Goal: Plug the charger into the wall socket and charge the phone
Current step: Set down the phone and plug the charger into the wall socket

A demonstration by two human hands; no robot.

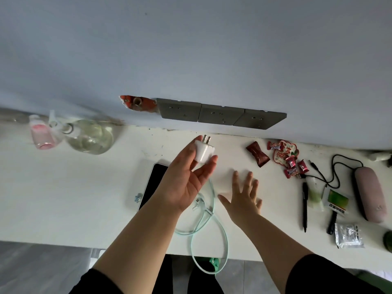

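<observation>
Head view: left hand (186, 177) pinches the charger (203, 151), prongs toward the sockets (220, 113); right hand (244, 196) hovers, fingers spread, above the table (84, 187).

- Your white table (89, 200) runs along the wall; the phone (153, 183) lies face up near its centre
- A mint cable (209, 228) loops at 6 o'clock of the phone, spilling over the front edge
- Clear flask (91, 137) and pink bottle (41, 134) sit at 10 o'clock
- Red sweets (293, 163), a black pen (305, 206), a pink case (370, 194) and a foil packet (347, 235) lie at 3 o'clock
</observation>
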